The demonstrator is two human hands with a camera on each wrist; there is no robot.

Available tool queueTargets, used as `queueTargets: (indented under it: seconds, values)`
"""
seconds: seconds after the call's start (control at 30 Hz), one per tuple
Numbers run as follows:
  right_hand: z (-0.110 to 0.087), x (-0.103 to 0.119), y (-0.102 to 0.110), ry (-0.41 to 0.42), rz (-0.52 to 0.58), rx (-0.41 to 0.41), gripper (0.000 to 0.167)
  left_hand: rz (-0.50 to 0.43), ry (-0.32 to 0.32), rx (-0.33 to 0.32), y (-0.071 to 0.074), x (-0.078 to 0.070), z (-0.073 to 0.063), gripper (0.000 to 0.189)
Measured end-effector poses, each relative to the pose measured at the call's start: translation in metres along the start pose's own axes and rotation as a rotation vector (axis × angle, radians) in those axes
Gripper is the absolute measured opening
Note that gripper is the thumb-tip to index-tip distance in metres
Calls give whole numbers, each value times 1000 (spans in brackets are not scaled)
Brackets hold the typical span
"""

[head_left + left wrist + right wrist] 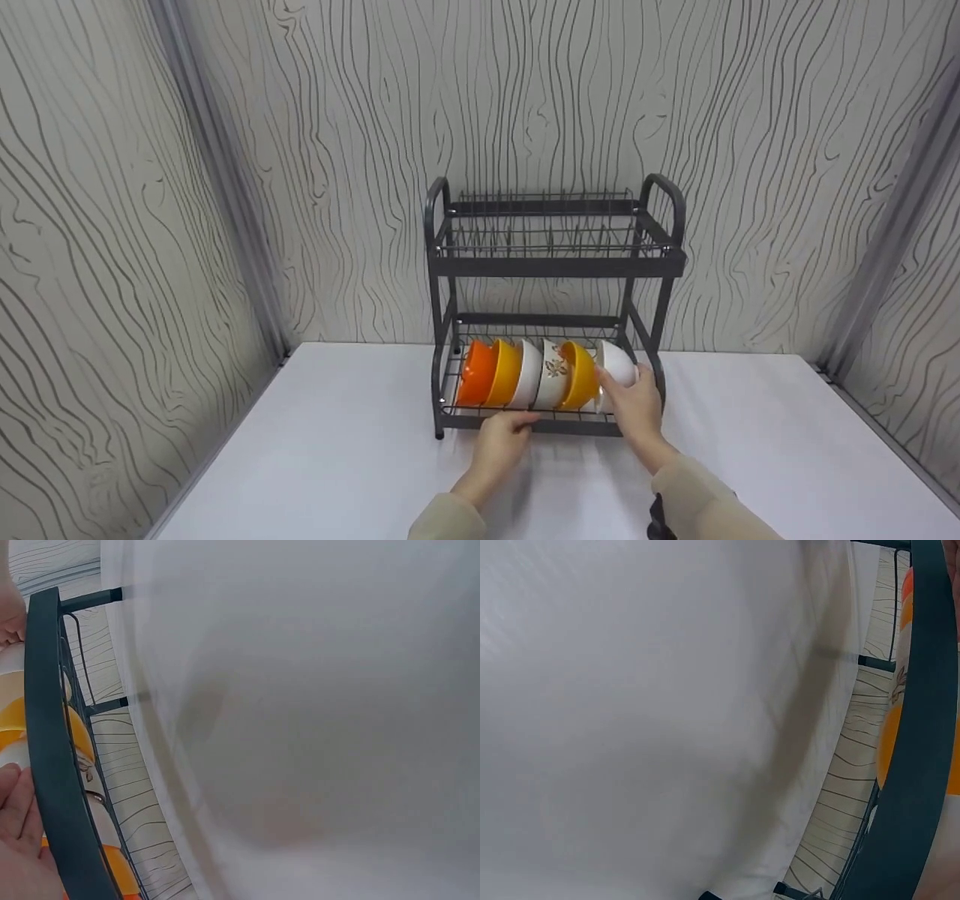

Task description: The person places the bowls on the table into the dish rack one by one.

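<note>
At the right end of the rack's lower tier, my right hand [637,405] grips a white bowl [618,364], thumb on its left side and fingers on its right. My left hand [504,441] is at the lower front rail [570,427], its fingers extended close to the bowls in the left wrist view. Left of the held bowl, a row of bowls stands on edge: orange [478,375], yellow [504,375], white [528,375], white with a brown floral print [553,371], and another yellow one [580,379]. In the right wrist view the rail hides most of the right hand.
The dark metal two-tier rack [559,267] stands on a white table [337,450], with wire dividers [547,238] on its upper tier. Behind it rises a wood-grain patterned wall [525,90]. Side panels with metal posts [217,180] flank the table.
</note>
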State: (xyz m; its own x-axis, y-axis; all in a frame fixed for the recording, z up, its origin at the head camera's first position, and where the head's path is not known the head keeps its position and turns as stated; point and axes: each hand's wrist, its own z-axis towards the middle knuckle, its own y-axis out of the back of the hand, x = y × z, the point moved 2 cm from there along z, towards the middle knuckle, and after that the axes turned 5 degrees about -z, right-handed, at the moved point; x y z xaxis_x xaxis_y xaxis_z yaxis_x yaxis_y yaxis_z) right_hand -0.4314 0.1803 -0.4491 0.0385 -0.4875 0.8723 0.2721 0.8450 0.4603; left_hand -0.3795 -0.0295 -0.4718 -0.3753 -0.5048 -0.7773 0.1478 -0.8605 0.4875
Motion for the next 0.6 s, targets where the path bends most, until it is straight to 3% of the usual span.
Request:
queueTargets:
  seconds: [0.17, 0.6]
  values:
    - [1, 1, -2, -17, 6, 27, 103, 47, -19, -15, 0, -1, -1, 31]
    - [8, 2, -8, -98, 15, 103, 104, 13, 13, 6, -1, 0, 0, 29]
